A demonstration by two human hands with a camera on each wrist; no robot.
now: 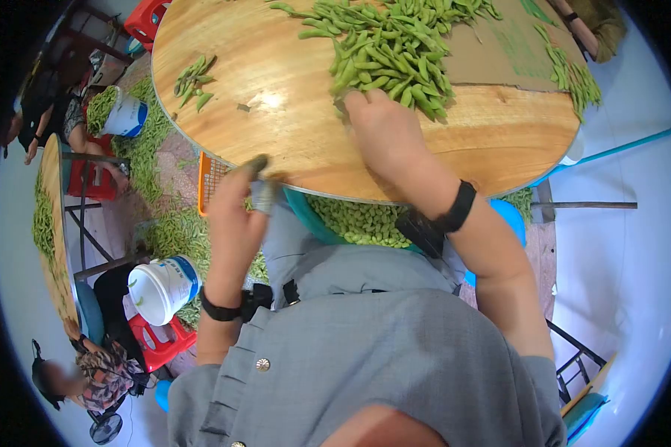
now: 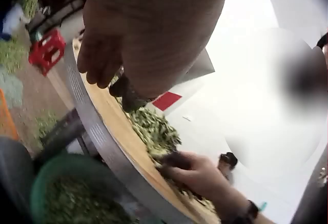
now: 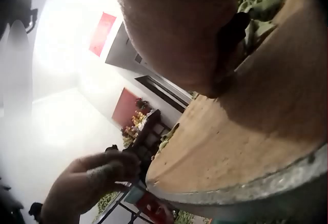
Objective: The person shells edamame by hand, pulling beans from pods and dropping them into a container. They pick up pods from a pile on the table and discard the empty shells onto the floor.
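Green bean pods (image 1: pixel 388 56) lie in a large heap on the round wooden table (image 1: pixel 276 134). At the heap's near edge is my right hand (image 1: pixel 391 138), fingers bent down at the pods; whether it pinches one is hidden. The left wrist view shows dark-tipped fingers on that right hand (image 2: pixel 202 175). My left hand (image 1: pixel 235 220) is raised by the table's near edge, its thumb and a finger apart, with a dark covering on one tip and a grey wrap on a finger. I see nothing held in it. Below the edge, a green basin (image 1: pixel 306 220) holds shelled beans (image 1: pixel 358 220).
A small pod cluster (image 1: pixel 194 80) lies at the table's left, and cardboard (image 1: pixel 499 52) at its right. An orange basket (image 1: pixel 210 179), white buckets (image 1: pixel 164 289) and red stools (image 1: pixel 160 343) stand on the pod-strewn floor. People sit at another table (image 1: pixel 52 156) on the left.
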